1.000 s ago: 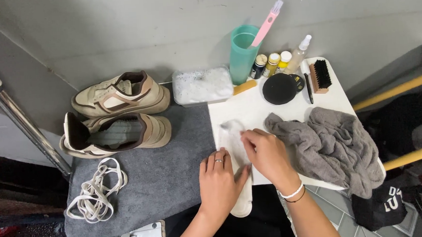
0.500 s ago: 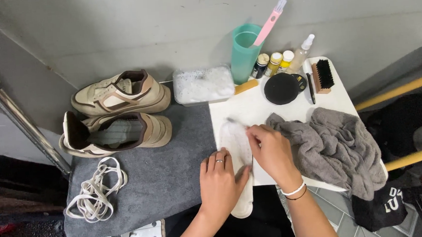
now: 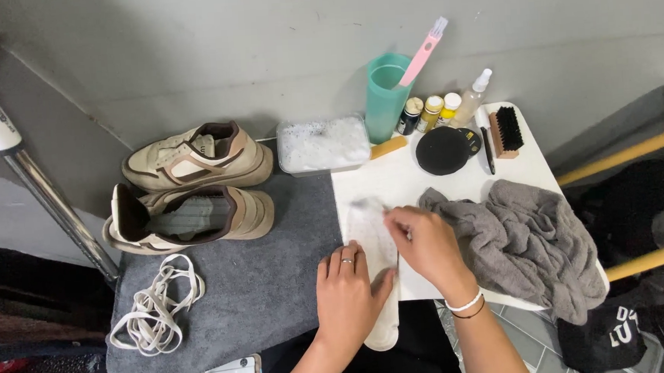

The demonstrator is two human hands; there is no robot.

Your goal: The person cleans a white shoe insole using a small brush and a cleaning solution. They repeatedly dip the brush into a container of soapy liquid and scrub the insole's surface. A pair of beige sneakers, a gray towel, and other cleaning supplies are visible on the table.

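Note:
A white shoe insole (image 3: 367, 226) lies lengthwise over the near left edge of a small white table (image 3: 400, 179), its heel end hanging off the front. My left hand (image 3: 345, 299) lies flat on the insole's lower half and pins it down; there is a ring on one finger. My right hand (image 3: 424, 246) rests beside it with the fingertips bunched against the insole's upper part. Whether those fingers hold anything small is hidden.
A crumpled grey towel (image 3: 528, 244) lies to the right. At the back stand a teal cup (image 3: 385, 93) with a pink brush, small bottles (image 3: 430, 112), a black round tin (image 3: 442, 150), a wooden brush (image 3: 505, 132) and a clear tub (image 3: 322, 144). Two beige sneakers (image 3: 196, 190) and loose laces (image 3: 156, 305) lie on a grey mat (image 3: 262, 288).
My right hand's fingertips have shifted a little along the upper part of the insole. My left hand has stayed pressed on the lower half.

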